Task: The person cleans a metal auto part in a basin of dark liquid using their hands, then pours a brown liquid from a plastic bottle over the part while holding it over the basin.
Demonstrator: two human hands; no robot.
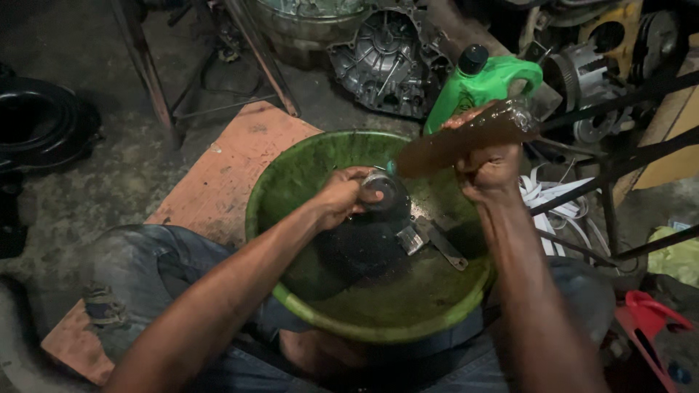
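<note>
Green plastic, grimy and round, forms the wide basin [306, 175] held between the person's knees in the middle of the scene. Over its far side a small round metal part [384, 191] is gripped by the left hand [342, 195], fingers curled tight around its left edge. A clear plastic bottle of brown liquid [466, 138] is clamped in the right hand [489, 173], fingers wrapped shut around its lower body; the bottle is tilted, its mouth pointed left and down, just beside the metal part. Whether liquid is flowing cannot be told. Dark oily liquid is pooled in the basin bottom, and a flat paintbrush with a dark handle [431, 240] is lying there, right of centre, near the metal part but apart from it. A green jug with a black cap [477, 84] is standing just beyond the basin's far right rim. A grey metal gearbox casing [386, 62] is seen farther back. An orange-brown board [226, 175] is lying on the floor to the left, under the basin.
</note>
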